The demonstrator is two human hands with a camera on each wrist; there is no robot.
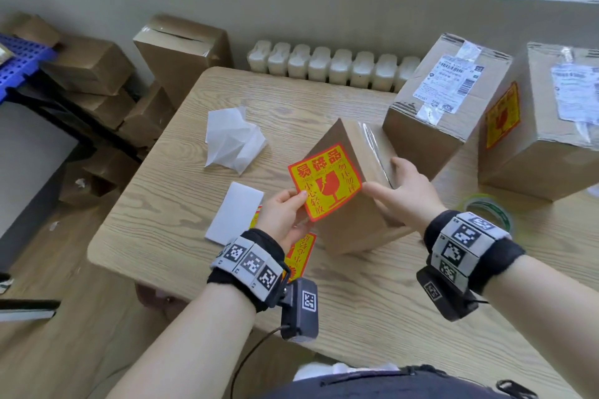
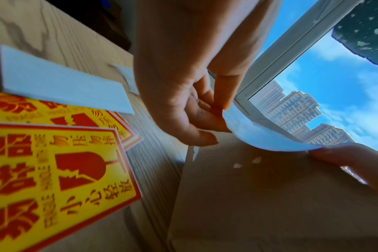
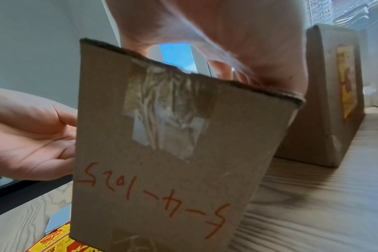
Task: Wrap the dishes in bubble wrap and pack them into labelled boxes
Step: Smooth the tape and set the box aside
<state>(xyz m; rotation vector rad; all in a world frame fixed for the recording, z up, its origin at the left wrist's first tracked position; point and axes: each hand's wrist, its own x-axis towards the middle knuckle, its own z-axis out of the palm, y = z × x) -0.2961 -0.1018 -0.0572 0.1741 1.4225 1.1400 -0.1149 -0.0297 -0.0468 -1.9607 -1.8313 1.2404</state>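
A small taped cardboard box [image 1: 359, 220] stands on the wooden table [image 1: 372, 308]. Against its near face is a yellow and red fragile sticker [image 1: 325, 183]. My left hand [image 1: 285, 214] pinches the sticker's lower left corner between thumb and fingers. My right hand [image 1: 402, 191] reaches over the box's top edge, its thumb pressing the sticker's right corner onto the cardboard. The left wrist view shows the left hand [image 2: 183, 110] holding the sticker's curved white back [image 2: 259, 138]. In the right wrist view the box [image 3: 173, 153] carries red handwriting, under my right hand [image 3: 227, 34]. No dishes or bubble wrap show.
Two bigger taped boxes [image 1: 444, 100] [image 1: 544, 126] with labels stand at the table's right. A tape roll [image 1: 489, 207] lies behind my right wrist. Crumpled white paper [image 1: 233, 139], a white backing sheet [image 1: 235, 217] and spare stickers [image 1: 299, 256] lie to the left. More boxes [image 1: 87, 65] sit on the floor.
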